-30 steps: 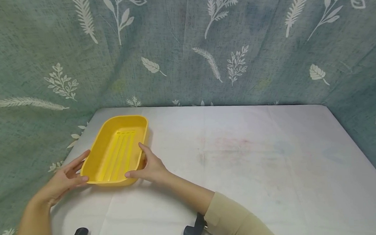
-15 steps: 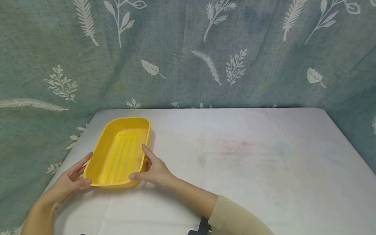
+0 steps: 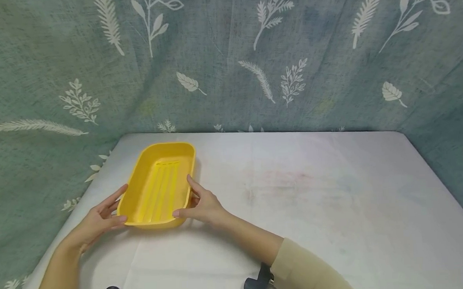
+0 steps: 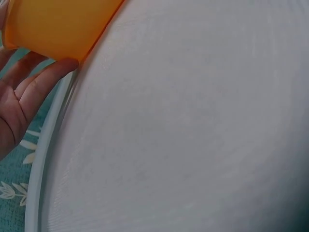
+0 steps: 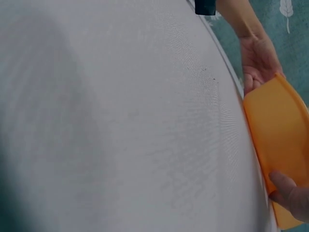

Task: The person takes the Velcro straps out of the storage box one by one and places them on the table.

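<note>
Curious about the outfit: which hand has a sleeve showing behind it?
The right hand, on the right side of the yellow tray: a beige sleeve shows behind it. Behind the left hand, none shows.

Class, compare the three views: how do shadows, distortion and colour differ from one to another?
Head view: soft light, with faint shadows on the flat white tabletop around the rounded yellow plastic tray; left wrist view: the tabletop's edge bows into a curve, the lower right corner darkens, and the tray looks orange; right wrist view: similar bowing and orange tint, with darkening at lower left.
</note>
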The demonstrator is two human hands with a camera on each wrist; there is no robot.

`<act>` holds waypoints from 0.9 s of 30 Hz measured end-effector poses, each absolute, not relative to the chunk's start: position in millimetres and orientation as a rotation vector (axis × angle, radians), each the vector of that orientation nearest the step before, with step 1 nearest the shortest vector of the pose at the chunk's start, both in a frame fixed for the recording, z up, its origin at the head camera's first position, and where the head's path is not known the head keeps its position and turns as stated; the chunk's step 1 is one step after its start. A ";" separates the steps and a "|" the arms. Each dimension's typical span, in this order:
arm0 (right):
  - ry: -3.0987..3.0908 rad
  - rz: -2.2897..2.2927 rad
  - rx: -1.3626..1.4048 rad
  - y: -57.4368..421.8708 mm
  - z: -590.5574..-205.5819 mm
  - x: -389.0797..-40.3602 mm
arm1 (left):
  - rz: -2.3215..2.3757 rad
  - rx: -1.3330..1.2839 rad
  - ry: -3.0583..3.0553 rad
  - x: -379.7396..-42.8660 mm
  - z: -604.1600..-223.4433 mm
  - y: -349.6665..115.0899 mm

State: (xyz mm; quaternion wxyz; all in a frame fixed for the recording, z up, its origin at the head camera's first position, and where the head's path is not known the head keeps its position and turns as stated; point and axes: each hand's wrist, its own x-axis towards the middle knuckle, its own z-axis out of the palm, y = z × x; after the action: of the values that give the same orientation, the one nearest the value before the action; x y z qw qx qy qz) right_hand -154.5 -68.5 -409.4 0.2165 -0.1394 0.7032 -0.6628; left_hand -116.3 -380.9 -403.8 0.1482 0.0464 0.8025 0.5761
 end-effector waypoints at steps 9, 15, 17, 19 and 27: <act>1.904 -1.868 -0.410 -54.8 -410.3 -155.3 | 1.646 0.164 2.327 -115.4 -404.7 -366.4; 1.888 -1.875 -0.413 -45.2 -408.9 -157.9 | 1.609 0.115 2.345 -119.5 -402.2 -358.4; 1.876 -1.884 -0.420 -41.9 -409.2 -158.5 | 1.595 0.113 2.350 -120.8 -402.2 -355.4; 1.869 -1.897 -0.420 -38.6 -409.4 -159.5 | 1.600 0.119 2.345 -122.3 -401.8 -352.1; 1.902 -1.867 -0.382 -26.9 -409.5 -162.7 | 1.612 0.173 2.361 -125.7 -398.2 -338.2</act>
State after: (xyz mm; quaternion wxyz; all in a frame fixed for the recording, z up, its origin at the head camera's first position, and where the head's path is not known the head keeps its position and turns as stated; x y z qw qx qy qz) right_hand -162.7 -26.9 -409.5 0.2226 -0.1382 0.6887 -0.6761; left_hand -125.7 -338.2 -398.2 0.1386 0.0599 0.8164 0.5574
